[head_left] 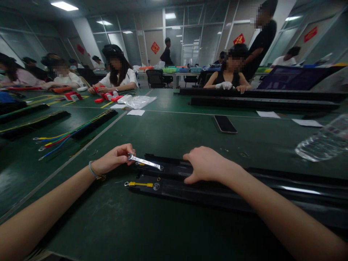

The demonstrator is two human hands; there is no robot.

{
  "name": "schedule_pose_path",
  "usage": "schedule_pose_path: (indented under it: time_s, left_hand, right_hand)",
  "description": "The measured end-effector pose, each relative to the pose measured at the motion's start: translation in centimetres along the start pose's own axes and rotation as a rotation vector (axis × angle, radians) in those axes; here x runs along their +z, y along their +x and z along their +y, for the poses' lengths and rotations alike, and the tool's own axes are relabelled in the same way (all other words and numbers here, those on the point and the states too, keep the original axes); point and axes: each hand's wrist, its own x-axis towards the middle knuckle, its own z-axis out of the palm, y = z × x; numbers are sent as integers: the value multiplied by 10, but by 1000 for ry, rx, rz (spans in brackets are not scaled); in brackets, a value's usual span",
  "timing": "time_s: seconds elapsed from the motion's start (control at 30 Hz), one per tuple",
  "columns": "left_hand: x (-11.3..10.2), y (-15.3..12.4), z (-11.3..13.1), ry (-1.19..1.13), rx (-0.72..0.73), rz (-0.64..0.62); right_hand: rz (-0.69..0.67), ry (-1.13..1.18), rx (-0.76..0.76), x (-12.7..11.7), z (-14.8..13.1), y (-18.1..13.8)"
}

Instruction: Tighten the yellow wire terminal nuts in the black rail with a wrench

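My left hand point(118, 157) pinches one end of a shiny combination wrench point(145, 161). The wrench's other end rests at a fastener spot on the farther of two long black channels point(175, 168); the fastener itself is covered. My right hand point(206, 164) grips that channel from above, thumb on the near side and fingers on the far side. Beside it lies the nearer black channel point(176, 192), with a short yellow wire point(141, 184) bolted near its end, a ring terminal sticking out past the edge. A small brass-coloured nut point(158, 179) sits close by.
A phone point(225, 124) lies beyond the channels, and a clear plastic bottle point(322, 139) lies at right. Wire bundles with ring terminals point(78, 128) are at left. Farther off are a plastic bag point(140, 102), more black channels point(261, 103) and several seated people.
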Motion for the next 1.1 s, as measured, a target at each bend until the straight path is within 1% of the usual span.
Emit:
schedule_pose_path:
  time_s: [0.6,0.83,0.93,1.0,1.1]
  left_hand:
    - [-2,-1,-1,13,-6,-22]
    - [-3,0,0,87,-21,-49]
    - [-1,1,-1,148,-43,-17]
    - [1,1,-2,144,-52,5]
    - [1,2,-3,157,-46,-9]
  right_hand:
    - [-4,-13,-4,1,0,0]
    - [12,-9,-8,2,1,0]
    - [10,-16,-4,2,1,0]
    - [12,-22,-1,3,1,1]
    - [19,-24,-2,3,1,2]
